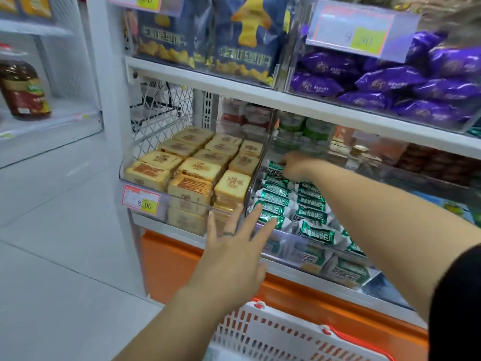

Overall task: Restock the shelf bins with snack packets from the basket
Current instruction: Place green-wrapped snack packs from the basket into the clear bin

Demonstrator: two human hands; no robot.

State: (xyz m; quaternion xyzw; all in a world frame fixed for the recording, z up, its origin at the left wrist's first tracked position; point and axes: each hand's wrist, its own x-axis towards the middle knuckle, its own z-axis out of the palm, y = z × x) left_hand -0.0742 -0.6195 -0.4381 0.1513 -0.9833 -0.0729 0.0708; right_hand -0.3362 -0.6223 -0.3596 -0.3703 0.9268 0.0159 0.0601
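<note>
Head view: the right hand (295, 164) reaches deep into the clear bin (282, 239), its bent fingers on the rearmost of the green packets (312, 204). Blur hides whether they grasp it. The shelf edge (338, 113) overhead leaves only a low gap above that hand. The left hand (234, 246) is released, fingers spread and holding nothing, its fingertips at the bin's front lip. The green packets lie in overlapping rows that fill the bin. A clear divider separates them from the yellow packets (192, 175) in the next bin. The white basket (260, 332) sits below, under the left forearm, against the orange base.
</note>
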